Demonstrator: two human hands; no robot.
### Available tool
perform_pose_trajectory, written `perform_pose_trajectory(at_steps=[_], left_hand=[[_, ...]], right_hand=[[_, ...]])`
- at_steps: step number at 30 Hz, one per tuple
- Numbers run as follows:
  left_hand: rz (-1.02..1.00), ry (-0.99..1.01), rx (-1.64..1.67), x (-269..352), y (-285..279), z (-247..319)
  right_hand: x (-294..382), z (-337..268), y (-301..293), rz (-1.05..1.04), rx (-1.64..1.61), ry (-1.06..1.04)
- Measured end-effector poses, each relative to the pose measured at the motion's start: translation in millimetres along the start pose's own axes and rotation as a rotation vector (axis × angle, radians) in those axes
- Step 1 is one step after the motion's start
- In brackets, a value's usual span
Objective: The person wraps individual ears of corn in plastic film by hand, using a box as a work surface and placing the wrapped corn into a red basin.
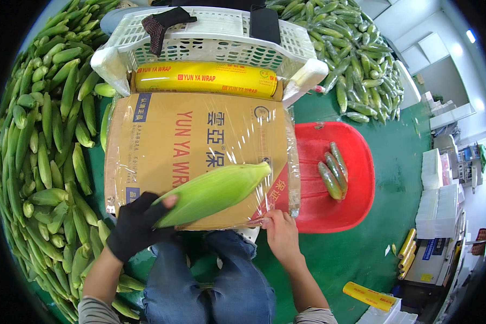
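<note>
My left hand (139, 227), in a black fingerless glove, grips the dark end of a green ear of corn in its husk (218, 190). The ear slants over the near part of a printed cardboard box (154, 150), its pale stalk end to the right. Clear cling film (247, 133) is spread over the box top, wrinkled and shiny. At the box's near right corner, the bare fingers of my right hand (281, 235) pinch the gathered film edge. A yellow roll of wrap (206, 78) lies across the far side of the box.
A white plastic crate (222, 34) behind the roll carries a black glove (164, 26) and a dark phone (264, 24). Unwrapped corn (52, 141) is heaped left, wrapped corn (356, 60) far right. The red plastic tub (362, 162) holds wrapped ears (333, 172). Yellow rolls (407, 253) lie right.
</note>
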State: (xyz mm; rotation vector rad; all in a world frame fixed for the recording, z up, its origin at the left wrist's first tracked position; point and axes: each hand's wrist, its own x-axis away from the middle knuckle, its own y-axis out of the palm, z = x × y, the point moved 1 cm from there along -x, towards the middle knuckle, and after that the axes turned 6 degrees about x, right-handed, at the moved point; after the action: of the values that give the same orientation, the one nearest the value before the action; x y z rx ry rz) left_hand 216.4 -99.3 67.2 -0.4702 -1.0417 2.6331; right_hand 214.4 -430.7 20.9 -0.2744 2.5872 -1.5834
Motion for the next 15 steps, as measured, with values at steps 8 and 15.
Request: perform_pose_trajectory(at_steps=[8, 15], left_hand=[[-0.389, -0.171, -0.008, -39, -7, -22], [0.295, 0.067, -0.274, -8, -10, -25]], right_hand=[[-56, -11, -34, 0.117, -0.36, -0.298], [-131, -46, 1, 0.068, 0.22, -0.696]])
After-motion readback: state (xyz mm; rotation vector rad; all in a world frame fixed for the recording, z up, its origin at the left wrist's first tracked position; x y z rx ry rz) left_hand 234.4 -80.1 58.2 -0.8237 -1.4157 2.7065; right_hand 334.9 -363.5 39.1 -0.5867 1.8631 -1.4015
